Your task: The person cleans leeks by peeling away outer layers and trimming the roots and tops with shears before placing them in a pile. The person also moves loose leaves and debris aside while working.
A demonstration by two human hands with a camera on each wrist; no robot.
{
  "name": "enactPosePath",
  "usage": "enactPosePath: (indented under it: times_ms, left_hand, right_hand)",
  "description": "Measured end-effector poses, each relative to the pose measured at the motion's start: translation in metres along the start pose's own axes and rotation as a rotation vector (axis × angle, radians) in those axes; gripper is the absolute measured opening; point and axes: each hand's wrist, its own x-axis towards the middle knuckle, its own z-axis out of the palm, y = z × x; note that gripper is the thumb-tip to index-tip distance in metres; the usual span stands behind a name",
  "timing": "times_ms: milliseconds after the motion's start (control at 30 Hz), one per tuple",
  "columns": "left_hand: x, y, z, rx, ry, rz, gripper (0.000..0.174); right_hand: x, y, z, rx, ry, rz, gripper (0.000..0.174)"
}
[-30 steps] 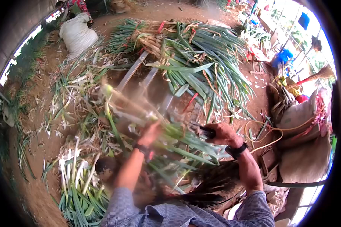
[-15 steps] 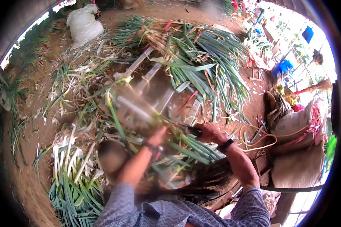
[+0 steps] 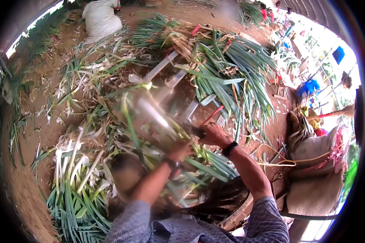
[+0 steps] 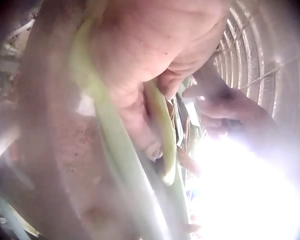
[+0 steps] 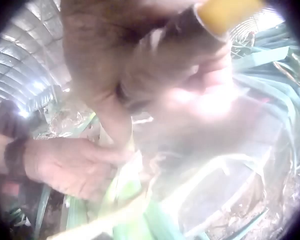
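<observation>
My left hand grips a bunch of leeks, their blurred white ends pointing up and left in the head view. In the left wrist view, its fingers curl round a pale green stalk. My right hand is close beside it, holding what looks like a knife by a dark handle; the blade is blurred. From the right wrist, the handle shows a yellow end, and the right thumb reaches down to the leeks by the left fingertips.
A large heap of leeks lies ahead on pale rails. More leeks with white stems lie at lower left, among scattered trimmings. Stuffed sacks and a yellow cord are at right, a white sack at far left.
My right hand has moved left along the leeks, closer to my left hand, with the knife handle still in it. The left hand keeps its hold, and the head view has shifted slightly.
</observation>
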Motion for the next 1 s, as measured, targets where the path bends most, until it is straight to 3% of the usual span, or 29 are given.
enactPosePath:
  times_ms: [233,333,433,567,733,833,867,900,967,1000]
  left_hand:
    - [-0.013,0.014,0.014,0.002,-0.061,-0.022,0.024]
    - [-0.019,0.017,0.018,-0.004,-0.002,-0.029,0.019]
    - [-0.020,0.019,0.020,-0.044,0.008,-0.030,0.016]
    - [-0.018,0.018,0.018,-0.042,0.014,-0.042,0.016]
    - [-0.024,0.022,0.020,-0.058,-0.037,-0.013,0.019]
    - [-0.030,0.031,0.025,-0.014,0.026,0.044,0.019]
    - [-0.018,0.019,0.008,-0.080,-0.124,0.162,0.021]
    - [-0.018,0.025,0.009,-0.081,-0.071,0.187,0.021]
    - [-0.020,0.051,0.019,-0.075,0.040,0.249,0.023]
    - [-0.025,0.062,0.023,-0.135,-0.048,0.323,0.022]
  right_hand:
    - [0.059,-0.024,-0.002,-0.039,-0.008,0.061,0.035]
    - [0.083,-0.023,0.006,0.043,0.105,-0.054,0.035]
    - [0.103,-0.032,0.000,0.063,0.001,0.033,0.035]
    - [0.104,-0.038,-0.008,-0.008,0.051,0.009,0.034]
    - [0.059,-0.026,-0.016,-0.007,-0.007,-0.036,0.047]
    - [0.008,-0.004,-0.023,0.109,-0.030,-0.061,0.052]
    - [-0.015,-0.003,-0.028,0.266,-0.011,-0.032,0.057]
    - [-0.034,-0.001,-0.037,0.229,-0.021,-0.085,0.064]
    - [-0.061,0.035,-0.021,0.295,0.017,0.007,0.066]
    - [-0.072,0.043,-0.020,0.288,0.062,-0.032,0.066]
